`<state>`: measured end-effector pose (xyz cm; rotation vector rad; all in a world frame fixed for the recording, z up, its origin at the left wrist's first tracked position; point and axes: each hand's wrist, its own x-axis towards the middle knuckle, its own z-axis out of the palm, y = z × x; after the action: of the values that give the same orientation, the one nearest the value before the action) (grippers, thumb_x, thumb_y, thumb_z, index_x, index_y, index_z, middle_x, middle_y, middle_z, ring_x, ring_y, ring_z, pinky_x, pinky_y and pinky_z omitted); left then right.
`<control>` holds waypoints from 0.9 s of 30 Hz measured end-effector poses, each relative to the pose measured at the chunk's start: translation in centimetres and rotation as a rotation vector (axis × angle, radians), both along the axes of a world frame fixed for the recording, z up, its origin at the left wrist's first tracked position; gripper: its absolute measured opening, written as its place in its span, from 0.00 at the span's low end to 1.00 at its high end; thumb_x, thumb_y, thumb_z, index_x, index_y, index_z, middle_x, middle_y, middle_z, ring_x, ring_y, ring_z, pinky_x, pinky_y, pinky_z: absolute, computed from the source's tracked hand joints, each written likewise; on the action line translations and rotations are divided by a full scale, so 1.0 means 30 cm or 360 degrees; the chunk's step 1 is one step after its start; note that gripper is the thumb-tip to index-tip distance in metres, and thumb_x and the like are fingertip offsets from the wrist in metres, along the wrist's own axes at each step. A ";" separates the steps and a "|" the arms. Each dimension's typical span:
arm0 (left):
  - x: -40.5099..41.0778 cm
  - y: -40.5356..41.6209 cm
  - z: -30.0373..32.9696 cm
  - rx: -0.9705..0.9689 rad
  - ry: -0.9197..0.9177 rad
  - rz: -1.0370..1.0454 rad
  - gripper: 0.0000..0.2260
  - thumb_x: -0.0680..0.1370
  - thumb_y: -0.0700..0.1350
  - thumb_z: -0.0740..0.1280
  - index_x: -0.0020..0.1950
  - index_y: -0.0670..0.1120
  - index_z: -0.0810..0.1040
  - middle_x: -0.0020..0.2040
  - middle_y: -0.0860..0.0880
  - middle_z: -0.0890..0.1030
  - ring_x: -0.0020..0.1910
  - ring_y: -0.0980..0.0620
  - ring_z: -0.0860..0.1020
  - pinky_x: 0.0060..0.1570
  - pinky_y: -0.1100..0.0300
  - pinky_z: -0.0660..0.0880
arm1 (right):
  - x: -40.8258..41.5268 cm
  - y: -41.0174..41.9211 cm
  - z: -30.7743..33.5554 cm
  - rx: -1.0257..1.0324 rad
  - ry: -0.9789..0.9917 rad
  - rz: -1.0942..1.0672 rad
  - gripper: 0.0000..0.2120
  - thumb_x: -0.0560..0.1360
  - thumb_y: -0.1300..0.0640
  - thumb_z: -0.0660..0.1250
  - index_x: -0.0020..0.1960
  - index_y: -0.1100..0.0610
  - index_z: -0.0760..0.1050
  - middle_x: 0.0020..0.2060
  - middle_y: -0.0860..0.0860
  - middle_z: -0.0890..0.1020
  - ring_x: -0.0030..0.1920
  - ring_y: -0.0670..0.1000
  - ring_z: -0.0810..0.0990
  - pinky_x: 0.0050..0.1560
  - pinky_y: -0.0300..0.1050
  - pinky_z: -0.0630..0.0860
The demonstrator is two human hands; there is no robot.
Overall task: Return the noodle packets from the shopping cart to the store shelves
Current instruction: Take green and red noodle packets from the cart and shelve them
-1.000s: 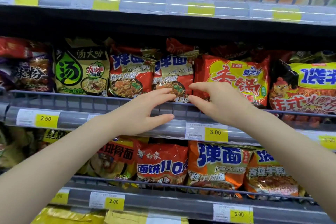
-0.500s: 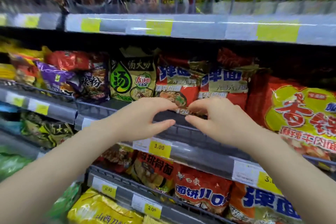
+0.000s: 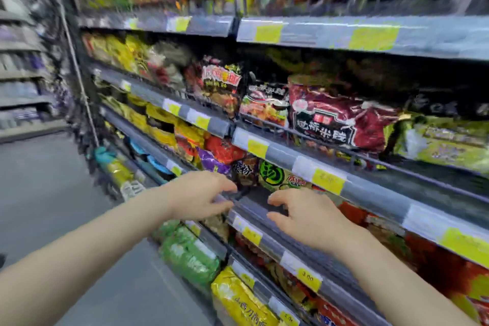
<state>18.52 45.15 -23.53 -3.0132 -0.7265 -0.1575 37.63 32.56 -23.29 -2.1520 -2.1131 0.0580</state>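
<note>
Both of my hands hover in front of a grey shelf rail with yellow price tags. My left hand has its fingers spread and holds nothing. My right hand is also empty, fingers apart and curled slightly. Just beyond my fingertips stands a green noodle packet beside a dark packet and a purple one. A dark red packet sits on the shelf above. No shopping cart is in view. The picture is blurred by motion.
Shelves of noodle packets run from the far left to the right edge, with wire fronts and price strips. Green and yellow packs fill the lower shelves. Grey aisle floor lies to the left, with more shelving beyond.
The view has swung left and up along the aisle. Both hands have drawn back from the packets on the shelf and remain empty, still close together at the rail.
</note>
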 end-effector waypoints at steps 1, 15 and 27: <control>-0.053 0.008 0.050 -0.0009 0.0016 0.0064 0.18 0.79 0.56 0.58 0.67 0.51 0.70 0.63 0.51 0.76 0.57 0.52 0.76 0.51 0.60 0.71 | -0.033 0.014 0.051 -0.0040 -0.0007 0.0038 0.17 0.77 0.45 0.59 0.64 0.48 0.72 0.61 0.49 0.79 0.60 0.54 0.77 0.56 0.50 0.75; -0.749 -0.162 0.592 0.0053 0.0135 0.0976 0.17 0.77 0.56 0.61 0.64 0.52 0.72 0.61 0.50 0.77 0.60 0.48 0.74 0.55 0.56 0.71 | -0.419 0.228 0.588 -0.0271 -0.0090 0.0498 0.17 0.78 0.46 0.60 0.61 0.54 0.75 0.59 0.51 0.80 0.57 0.53 0.78 0.58 0.50 0.75; -1.465 -0.520 0.652 0.0066 0.0234 0.1760 0.16 0.76 0.55 0.61 0.61 0.50 0.75 0.58 0.48 0.80 0.58 0.45 0.76 0.53 0.54 0.74 | -1.222 0.330 0.662 -0.0235 -0.0090 0.1194 0.09 0.75 0.50 0.63 0.42 0.54 0.77 0.46 0.55 0.82 0.53 0.56 0.80 0.45 0.43 0.73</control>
<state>-25.42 29.55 -3.98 -2.1074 -2.1122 0.0899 0.96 42.47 -3.43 -1.3025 -2.8933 0.2272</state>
